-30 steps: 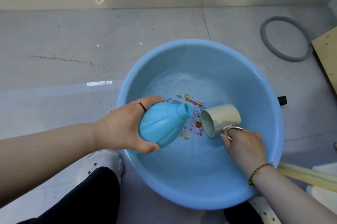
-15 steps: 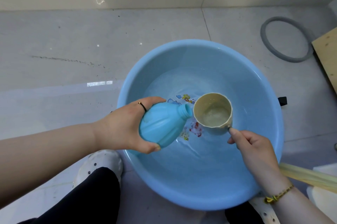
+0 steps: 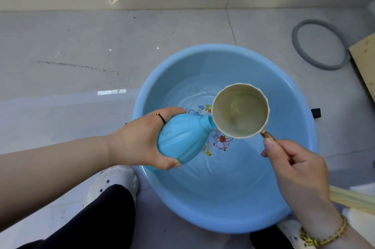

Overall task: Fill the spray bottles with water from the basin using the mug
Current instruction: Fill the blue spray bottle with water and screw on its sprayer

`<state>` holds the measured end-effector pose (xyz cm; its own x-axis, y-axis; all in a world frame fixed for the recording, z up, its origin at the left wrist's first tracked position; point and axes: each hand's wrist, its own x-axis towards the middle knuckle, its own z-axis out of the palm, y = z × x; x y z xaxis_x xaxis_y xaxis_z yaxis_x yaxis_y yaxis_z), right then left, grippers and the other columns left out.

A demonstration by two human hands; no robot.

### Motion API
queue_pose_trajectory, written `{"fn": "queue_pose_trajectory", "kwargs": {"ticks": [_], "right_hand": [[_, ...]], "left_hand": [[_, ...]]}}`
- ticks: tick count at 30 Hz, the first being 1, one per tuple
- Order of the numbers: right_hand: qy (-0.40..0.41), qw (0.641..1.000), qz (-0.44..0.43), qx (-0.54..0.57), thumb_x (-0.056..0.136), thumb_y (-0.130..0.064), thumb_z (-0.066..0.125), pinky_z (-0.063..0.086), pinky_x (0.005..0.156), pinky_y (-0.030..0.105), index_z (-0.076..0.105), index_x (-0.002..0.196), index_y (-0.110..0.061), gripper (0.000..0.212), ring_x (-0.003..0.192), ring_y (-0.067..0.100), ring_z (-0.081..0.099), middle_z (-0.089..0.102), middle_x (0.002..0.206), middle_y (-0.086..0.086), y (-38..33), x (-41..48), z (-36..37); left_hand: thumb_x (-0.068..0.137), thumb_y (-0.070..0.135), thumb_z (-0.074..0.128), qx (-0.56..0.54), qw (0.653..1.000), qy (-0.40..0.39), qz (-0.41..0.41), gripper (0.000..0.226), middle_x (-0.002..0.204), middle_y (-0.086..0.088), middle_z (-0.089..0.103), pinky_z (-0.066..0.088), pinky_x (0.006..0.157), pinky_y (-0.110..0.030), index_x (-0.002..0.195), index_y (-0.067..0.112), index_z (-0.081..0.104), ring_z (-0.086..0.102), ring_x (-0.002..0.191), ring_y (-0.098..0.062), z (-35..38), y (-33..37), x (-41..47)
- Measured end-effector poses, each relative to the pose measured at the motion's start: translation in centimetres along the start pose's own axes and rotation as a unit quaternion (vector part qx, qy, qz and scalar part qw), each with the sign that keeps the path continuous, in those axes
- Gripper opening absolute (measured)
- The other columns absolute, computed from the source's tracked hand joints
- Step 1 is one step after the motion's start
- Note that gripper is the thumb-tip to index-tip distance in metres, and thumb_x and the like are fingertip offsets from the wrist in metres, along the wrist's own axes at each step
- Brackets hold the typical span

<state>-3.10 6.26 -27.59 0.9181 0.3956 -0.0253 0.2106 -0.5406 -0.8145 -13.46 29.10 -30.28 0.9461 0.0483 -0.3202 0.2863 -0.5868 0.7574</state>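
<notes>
A large blue basin with water in it sits on the tiled floor in front of me. My left hand grips a blue spray bottle without its cap, tilted over the basin with its neck pointing right. My right hand holds the handle of a cream mug, which hangs above the water with a little water inside. The mug's lower left rim touches or overlaps the bottle's open neck.
A grey ring lies on the floor at the back right, beside a wooden board. A small black object sits at the basin's right edge. My white shoes and dark trousers are at the near side. Pale tubing lies at right.
The mug came out of the water, turned mouth up and rose to the bottle's neck. My left hand kept the bottle almost still.
</notes>
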Motion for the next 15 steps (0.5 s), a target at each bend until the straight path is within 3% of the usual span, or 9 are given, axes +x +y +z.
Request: {"fn": "queue_pose_trajectory", "kwargs": {"ticks": [2, 4, 10, 15], "right_hand": [[0.001, 0.999, -0.037, -0.038, 0.068, -0.051, 0.044, 0.029, 0.045, 0.011, 0.056, 0.053, 0.005, 0.059, 0.051, 0.008, 0.044, 0.045, 0.045, 0.007, 0.31, 0.08, 0.04], [0.004, 0.995, -0.071, -0.069, 0.07, -0.049, 0.043, 0.029, 0.049, 0.017, 0.055, 0.055, 0.011, 0.062, 0.058, 0.014, 0.043, 0.048, 0.052, 0.022, 0.5, 0.24, 0.01], [0.022, 0.982, -0.14, -0.127, 0.077, -0.039, 0.044, 0.03, 0.057, 0.018, 0.055, 0.052, 0.009, 0.055, 0.06, 0.021, 0.041, 0.042, 0.047, 0.007, 0.49, 0.31, -0.12], [0.04, 0.973, -0.161, -0.16, 0.078, -0.035, 0.045, 0.029, 0.058, 0.015, 0.051, 0.048, 0.006, 0.051, 0.062, 0.017, 0.039, 0.042, 0.077, 0.005, 0.52, 0.42, 0.07]], "left_hand": [[0.036, 0.06, 0.055, -0.001, 1.0, 0.0, 0.003, 0.073, 0.104, 0.04, 0.036, 0.026, 0.077, 0.009, 0.101, 0.061, 0.022, 0.033, 0.094, 0.033, -0.02, 0.02, -0.02], [0.036, 0.06, 0.055, 0.001, 1.0, -0.001, 0.005, 0.073, 0.103, 0.041, 0.035, 0.025, 0.076, 0.009, 0.101, 0.061, 0.021, 0.032, 0.094, 0.034, -0.04, 0.02, -0.01], [0.036, 0.06, 0.055, 0.0, 1.0, -0.003, 0.004, 0.073, 0.102, 0.041, 0.035, 0.025, 0.076, 0.01, 0.101, 0.061, 0.021, 0.032, 0.093, 0.034, -0.11, 0.06, 0.0], [0.036, 0.061, 0.055, 0.005, 1.0, -0.006, 0.004, 0.073, 0.103, 0.042, 0.034, 0.025, 0.077, 0.01, 0.1, 0.062, 0.02, 0.032, 0.094, 0.035, -0.15, 0.03, 0.01]]}}
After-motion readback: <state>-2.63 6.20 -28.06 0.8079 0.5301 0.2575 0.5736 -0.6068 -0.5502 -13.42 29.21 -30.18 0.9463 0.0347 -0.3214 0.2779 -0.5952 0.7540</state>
